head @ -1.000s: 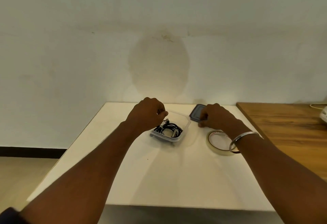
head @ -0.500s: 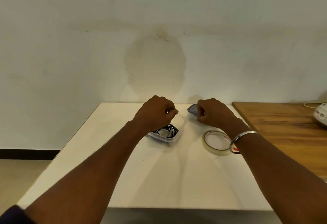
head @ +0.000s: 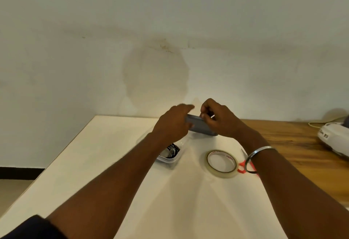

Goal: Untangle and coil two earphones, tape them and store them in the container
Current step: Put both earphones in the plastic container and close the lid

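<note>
Both hands hold the dark lid (head: 203, 128) up off the table (head: 94, 163), a little behind the container (head: 171, 161). The right hand (head: 223, 123) pinches the lid's right end between thumb and curled fingers. The left hand (head: 172, 127) is blurred, but its fingers look wrapped round the left end. The container sits open below the left wrist, partly hidden by that forearm, with black earphones (head: 172, 150) coiled inside. Whether both sets are in there, or taped, cannot be told. The tape (head: 221, 163) lies to its right, apart from it, and the scissors (head: 243, 167) are just past the tape, under the right wrist.

Closing the container seems to be what remains. The light container could slide or tip if the lid comes down off-centre, since neither hand steadies it. A loop of cord standing proud of the rim could get trapped under the lid's edge, leaving it unsealed or kinking the wire. The left forearm passes close over the container and may knock it on the way down. The lid is also tilted, so one corner may seat while the opposite one rides up.
</note>
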